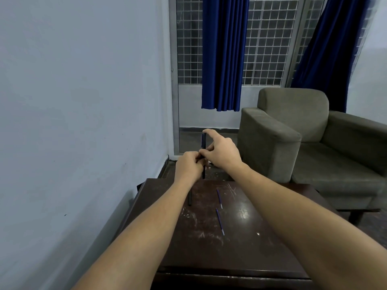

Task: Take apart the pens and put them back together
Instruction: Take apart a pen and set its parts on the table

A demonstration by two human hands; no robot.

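Observation:
I hold a dark pen [203,143] upright above the far edge of the dark wooden table [240,248]. My left hand [188,166] grips its lower part, and the tip pokes out below the fist. My right hand [222,151] pinches the pen near the middle, with the forefinger curled over its top end. Two thin purple refills lie on the table: one [219,196] farther away, one [220,221] nearer. A dark pen barrel [190,198] lies beside my left forearm, partly hidden by it.
A grey-green armchair [293,135] stands right of the table, close to its far corner. A pale wall runs along the left. Blue curtains [224,53] hang over a grilled window behind. The tabletop is scratched, with a small white speck [258,234] near my right forearm.

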